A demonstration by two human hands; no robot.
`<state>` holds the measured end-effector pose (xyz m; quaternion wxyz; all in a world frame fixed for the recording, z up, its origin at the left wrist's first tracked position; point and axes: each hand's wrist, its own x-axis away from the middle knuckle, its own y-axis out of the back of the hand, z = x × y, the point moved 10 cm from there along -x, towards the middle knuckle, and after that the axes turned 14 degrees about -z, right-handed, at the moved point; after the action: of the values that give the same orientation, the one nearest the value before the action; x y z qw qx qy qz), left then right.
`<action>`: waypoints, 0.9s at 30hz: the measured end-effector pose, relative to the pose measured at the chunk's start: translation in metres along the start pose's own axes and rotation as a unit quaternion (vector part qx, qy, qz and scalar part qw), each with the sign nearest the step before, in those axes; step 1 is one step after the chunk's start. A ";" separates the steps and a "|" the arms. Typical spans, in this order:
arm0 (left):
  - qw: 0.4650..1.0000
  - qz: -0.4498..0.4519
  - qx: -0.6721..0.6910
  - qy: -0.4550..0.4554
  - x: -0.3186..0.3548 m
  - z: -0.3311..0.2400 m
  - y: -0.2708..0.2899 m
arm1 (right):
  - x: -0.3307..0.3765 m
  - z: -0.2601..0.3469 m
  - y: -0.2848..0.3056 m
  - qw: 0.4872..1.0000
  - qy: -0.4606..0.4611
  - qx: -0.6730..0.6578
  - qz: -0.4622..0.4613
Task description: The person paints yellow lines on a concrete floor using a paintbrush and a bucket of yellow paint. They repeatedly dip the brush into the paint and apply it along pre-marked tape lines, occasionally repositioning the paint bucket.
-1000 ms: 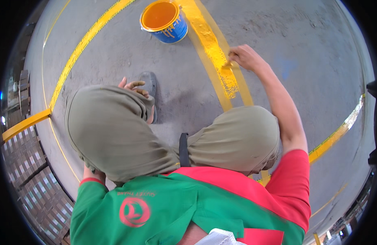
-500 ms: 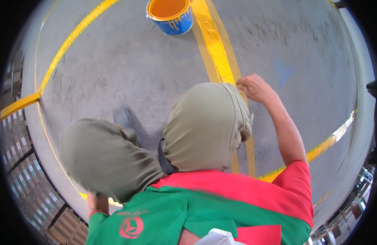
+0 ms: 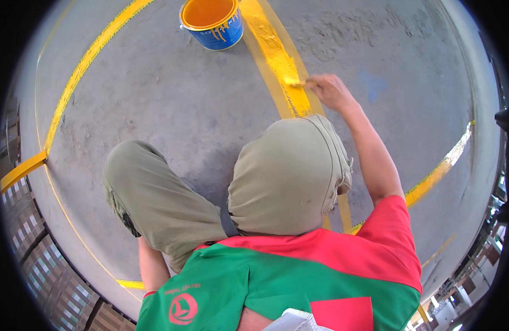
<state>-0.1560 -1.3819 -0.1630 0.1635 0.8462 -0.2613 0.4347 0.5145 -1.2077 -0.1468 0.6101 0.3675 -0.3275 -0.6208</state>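
My right hand (image 3: 330, 91) is closed round the handle of a paintbrush (image 3: 294, 81). Its bristles, loaded with yellow paint, touch a wide yellow stripe (image 3: 265, 41) on the grey floor, just beyond my right knee. Strips of tan masking tape (image 3: 264, 66) run along both edges of that stripe. Left of its far end stands a blue paint tin (image 3: 217, 38), uncovered, with yellow-orange inside and drips down its side. My left forearm (image 3: 152, 266) goes down beside my left leg, which hides the hand and its fingers.
Another yellow line (image 3: 92, 52) curves along the left side of the floor, and a partly shiny one (image 3: 431, 187) crosses at the right. Stacked brown goods (image 3: 50, 276) line the left edge. My bent knees (image 3: 290, 171) rise close in front of me.
My right hand has moved forward and slightly left with the brush, whose bristles now show on the stripe. My left leg has shifted, and the view has turned a little.
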 end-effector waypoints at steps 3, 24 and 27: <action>0.992 0.023 0.030 -0.119 0.013 -0.078 -0.039 | 0.030 -0.007 -0.008 0.990 -0.029 0.003 0.138; 0.630 0.354 -0.471 -0.505 0.221 -0.092 -0.296 | 0.069 0.010 -0.010 0.985 0.044 0.038 0.161; 0.682 0.354 -0.426 -0.477 0.204 -0.096 -0.302 | 0.017 0.009 0.002 0.995 0.054 0.024 0.079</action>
<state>0.0566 -1.1499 0.0441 0.1936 0.6226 -0.7410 -0.1604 0.5077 -1.2254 -0.1414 0.6649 0.3884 -0.3368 -0.5419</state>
